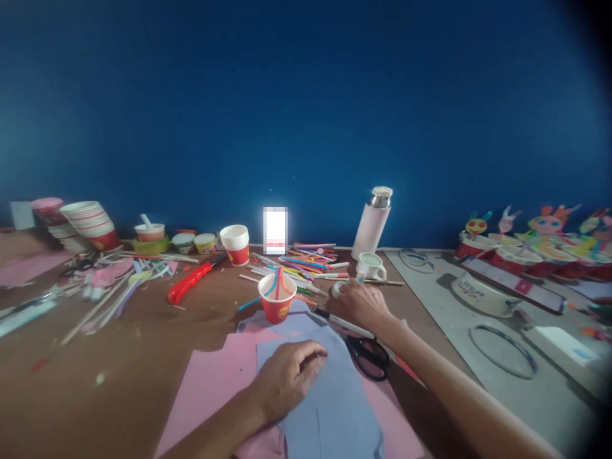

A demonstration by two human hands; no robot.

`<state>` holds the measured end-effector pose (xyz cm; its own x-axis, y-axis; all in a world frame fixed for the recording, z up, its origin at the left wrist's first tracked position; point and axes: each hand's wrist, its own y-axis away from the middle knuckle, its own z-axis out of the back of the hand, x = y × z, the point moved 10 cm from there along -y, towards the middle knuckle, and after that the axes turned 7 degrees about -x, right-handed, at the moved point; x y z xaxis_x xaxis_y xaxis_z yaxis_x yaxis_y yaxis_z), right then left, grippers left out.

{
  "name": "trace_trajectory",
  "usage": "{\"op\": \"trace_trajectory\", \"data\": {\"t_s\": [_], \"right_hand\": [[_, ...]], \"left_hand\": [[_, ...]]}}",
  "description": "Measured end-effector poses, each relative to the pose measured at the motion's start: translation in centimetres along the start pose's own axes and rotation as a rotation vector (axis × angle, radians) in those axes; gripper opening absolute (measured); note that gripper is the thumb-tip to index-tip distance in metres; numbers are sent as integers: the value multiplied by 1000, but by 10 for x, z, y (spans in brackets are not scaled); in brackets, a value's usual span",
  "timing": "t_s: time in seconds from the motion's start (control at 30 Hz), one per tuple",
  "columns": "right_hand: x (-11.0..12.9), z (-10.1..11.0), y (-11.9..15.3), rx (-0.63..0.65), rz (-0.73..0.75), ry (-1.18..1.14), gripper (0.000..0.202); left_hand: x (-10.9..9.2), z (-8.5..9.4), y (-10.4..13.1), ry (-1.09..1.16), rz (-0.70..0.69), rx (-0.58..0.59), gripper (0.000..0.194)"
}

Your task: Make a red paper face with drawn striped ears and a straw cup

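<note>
My left hand (291, 377) rests over a light blue sheet (329, 395), its fingers curled in and the fingertips close together; whatever they pinch, if anything, is too small to name. Under the blue sheet lie pink sheets (205, 382). My right hand (362, 307) is farther forward, fingers bent down around a pale ring that looks like a roll of tape (338, 289). Just ahead of the sheets stands a red and white paper cup (278, 305) with coloured strips hanging over its rim. Black-handled scissors (370, 358) and a marker (345, 324) lie by my right forearm.
A mug (370, 265) and a tilted-looking flask (371, 226) stand beyond my right hand. Coloured pens and sticks (310, 262) are heaped at the back. Leftward are a red cutter knife (194, 282) and stacked cups (93, 226); decorated cups (521, 252) stand far right.
</note>
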<state>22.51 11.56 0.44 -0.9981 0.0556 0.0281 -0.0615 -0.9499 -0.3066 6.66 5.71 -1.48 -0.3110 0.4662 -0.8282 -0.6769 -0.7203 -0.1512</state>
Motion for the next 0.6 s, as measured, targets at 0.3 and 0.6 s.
{"op": "trace_trajectory", "data": {"t_s": [0.3,0.6], "right_hand": [[8,33,37,-100,69,-208,16],[78,69,107,-381,522,-529,8]], "left_hand": [[29,-4,1,337,215,-38,35],[22,-7,5,792,372,-68,32]]}}
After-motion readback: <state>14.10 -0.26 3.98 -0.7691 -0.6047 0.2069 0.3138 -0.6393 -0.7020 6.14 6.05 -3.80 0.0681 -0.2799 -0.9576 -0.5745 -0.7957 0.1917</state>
